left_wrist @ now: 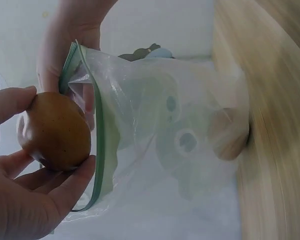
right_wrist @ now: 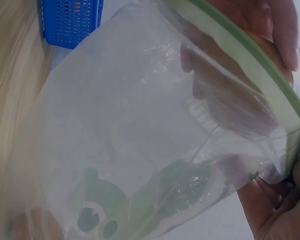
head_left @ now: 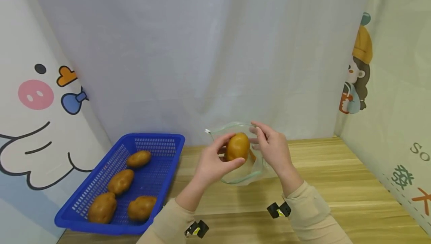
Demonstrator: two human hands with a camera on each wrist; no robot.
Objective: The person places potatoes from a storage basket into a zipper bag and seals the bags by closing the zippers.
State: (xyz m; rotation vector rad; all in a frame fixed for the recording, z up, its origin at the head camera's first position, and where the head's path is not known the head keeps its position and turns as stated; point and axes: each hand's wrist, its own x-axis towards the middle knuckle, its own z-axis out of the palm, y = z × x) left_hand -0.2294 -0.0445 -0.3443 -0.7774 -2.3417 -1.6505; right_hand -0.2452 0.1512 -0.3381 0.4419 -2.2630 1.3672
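My left hand (head_left: 213,163) grips a brown potato (head_left: 237,146) with the thumb on one side and fingers on the other. It holds the potato at the open mouth of a clear zip bag (left_wrist: 140,150) with a green seal strip and green printed figures. My right hand (head_left: 277,148) pinches the bag's rim on the right side. Through the plastic, a blurred brown lump (left_wrist: 229,132), likely another potato, shows at the bottom of the bag. The bag's base touches the wooden table in the left wrist view.
A blue plastic basket (head_left: 170,184) stands on the left with several potatoes (head_left: 121,181) in it. The wooden table (head_left: 320,184) stretches to the right. A pale curtain (head_left: 188,57) hangs behind, with printed cloth panels at both sides.
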